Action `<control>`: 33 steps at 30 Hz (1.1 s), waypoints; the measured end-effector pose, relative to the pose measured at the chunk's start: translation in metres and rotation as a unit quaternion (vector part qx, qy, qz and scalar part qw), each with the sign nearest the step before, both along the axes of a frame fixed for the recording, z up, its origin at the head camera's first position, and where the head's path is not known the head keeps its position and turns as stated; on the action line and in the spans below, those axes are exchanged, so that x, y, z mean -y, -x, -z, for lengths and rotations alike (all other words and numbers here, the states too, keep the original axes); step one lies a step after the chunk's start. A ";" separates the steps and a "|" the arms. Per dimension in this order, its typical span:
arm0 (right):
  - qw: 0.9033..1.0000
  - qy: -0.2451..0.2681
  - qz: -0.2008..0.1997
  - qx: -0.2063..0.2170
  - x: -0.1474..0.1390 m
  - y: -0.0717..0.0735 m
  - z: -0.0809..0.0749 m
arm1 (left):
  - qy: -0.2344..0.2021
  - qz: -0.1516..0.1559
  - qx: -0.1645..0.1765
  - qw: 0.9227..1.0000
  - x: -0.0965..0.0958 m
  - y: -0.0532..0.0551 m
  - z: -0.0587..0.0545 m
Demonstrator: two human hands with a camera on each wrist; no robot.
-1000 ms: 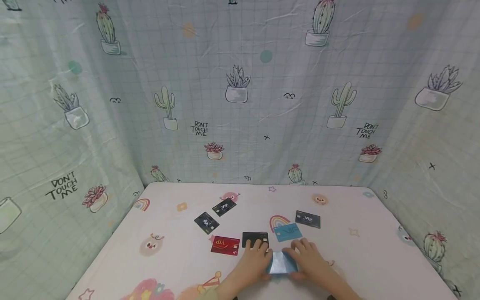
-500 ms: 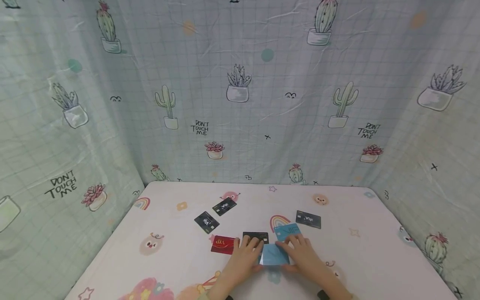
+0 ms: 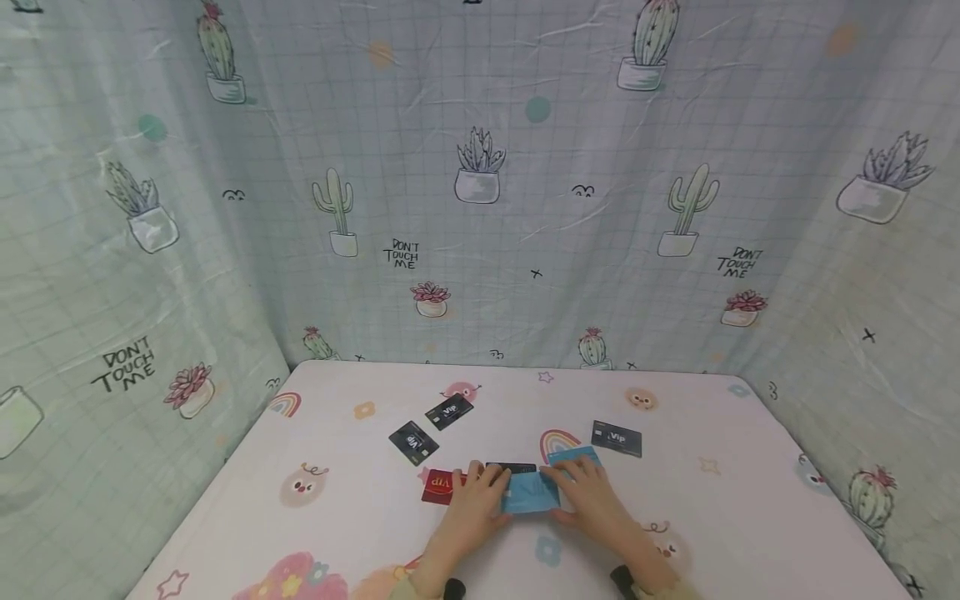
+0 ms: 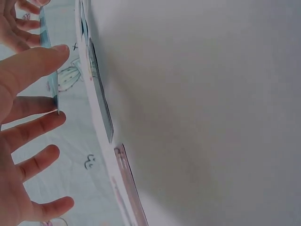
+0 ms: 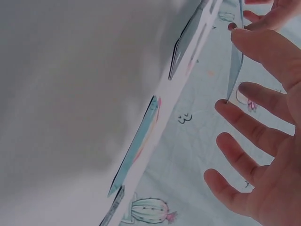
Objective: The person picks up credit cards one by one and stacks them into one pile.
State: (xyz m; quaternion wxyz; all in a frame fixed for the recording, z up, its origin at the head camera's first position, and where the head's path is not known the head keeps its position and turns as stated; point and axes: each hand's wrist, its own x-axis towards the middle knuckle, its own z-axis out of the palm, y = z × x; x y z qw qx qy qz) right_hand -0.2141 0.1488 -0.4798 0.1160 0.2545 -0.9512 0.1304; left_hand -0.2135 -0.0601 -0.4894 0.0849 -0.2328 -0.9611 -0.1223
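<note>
Both hands hold one light blue card (image 3: pixel 530 493) between them, raised off the tabletop. My left hand (image 3: pixel 474 507) pinches its left edge between thumb and fingers; the other fingers spread out in the left wrist view. On the opposite edge, my right hand (image 3: pixel 592 504) pinches it the same way, its lower fingers apart from the card (image 5: pixel 236 70). Directly behind it lies a black card (image 3: pixel 512 467), partly covered. A red VIP card (image 3: pixel 437 487) is partly hidden by the left hand. Another blue card (image 3: pixel 573 455) lies behind the right fingers.
Two black VIP cards (image 3: pixel 413 442) lie at the back left, the farther one (image 3: pixel 449 412) a little to the right. A dark VIP card (image 3: pixel 617 438) is at the back right. Patterned curtains (image 3: pixel 480 275) surround the white printed table (image 3: pixel 360 533).
Both hands have carried the blue card forward and to the left, from near the table's front to just before the black card. The cards on the table have stayed put.
</note>
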 end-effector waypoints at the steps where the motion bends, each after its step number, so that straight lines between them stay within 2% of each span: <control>1: 1.000 0.004 0.002 0.004 0.001 0.001 0.000 | -0.004 -0.002 -0.002 1.000 0.000 0.002 0.001; 6: 0.999 0.015 0.027 0.023 0.005 0.007 0.002 | -0.023 -0.018 -0.010 1.000 0.000 0.010 0.003; 15: 0.998 0.043 0.036 0.010 0.014 0.018 0.004 | -0.080 -0.034 0.004 0.996 0.003 0.021 0.003; 20: 0.998 0.037 0.044 0.014 0.017 0.023 0.006 | -0.082 -0.047 -0.002 0.996 0.003 0.024 0.003; 26: 0.998 0.025 0.048 0.037 0.018 0.028 0.006 | -0.079 -0.044 -0.006 0.996 0.003 0.028 0.007; 33: 0.996 0.021 0.053 0.073 0.023 0.035 0.008 | -0.088 -0.056 0.009 0.994 0.003 0.030 0.010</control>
